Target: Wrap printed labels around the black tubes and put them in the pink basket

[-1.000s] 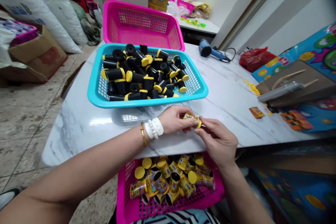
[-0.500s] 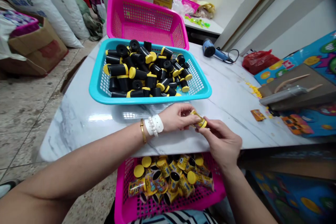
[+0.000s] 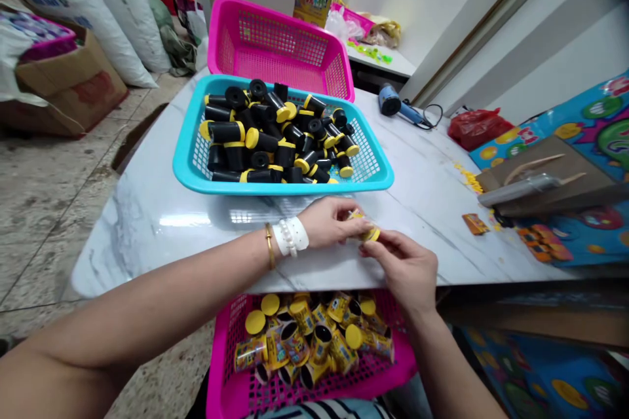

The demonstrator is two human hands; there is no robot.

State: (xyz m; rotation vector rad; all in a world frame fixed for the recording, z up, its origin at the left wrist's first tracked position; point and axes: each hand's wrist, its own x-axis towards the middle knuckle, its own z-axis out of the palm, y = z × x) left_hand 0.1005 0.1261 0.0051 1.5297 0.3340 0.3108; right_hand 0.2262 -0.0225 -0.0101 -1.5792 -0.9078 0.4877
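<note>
My left hand (image 3: pixel 329 221) is closed around a small yellow-capped canister (image 3: pixel 371 234) with a printed yellow wrapper, held just above the marble-look table. The fingers of my right hand (image 3: pixel 403 265) pinch the same canister at its cap end. Below both hands, a pink basket (image 3: pixel 223 376) at my lap holds several canisters in yellow printed sleeves, some with their dark open ends showing. Beyond the hands stands a turquoise basket (image 3: pixel 275 188) full of black canisters (image 3: pixel 263 141) with yellow caps, none of them sleeved.
Behind the turquoise basket is a pink basket (image 3: pixel 275 65). A blue heat gun (image 3: pixel 396 103) with a cord lies at the back right. Further right are a red plastic bag (image 3: pixel 477 127) and a cardboard box (image 3: pixel 545 173). White sacks (image 3: pixel 108 6) stand on the floor at left.
Both hands have shifted slightly left in view with the canister, which stays between them. The whole view has moved a little, and the baskets' contents look the same.
</note>
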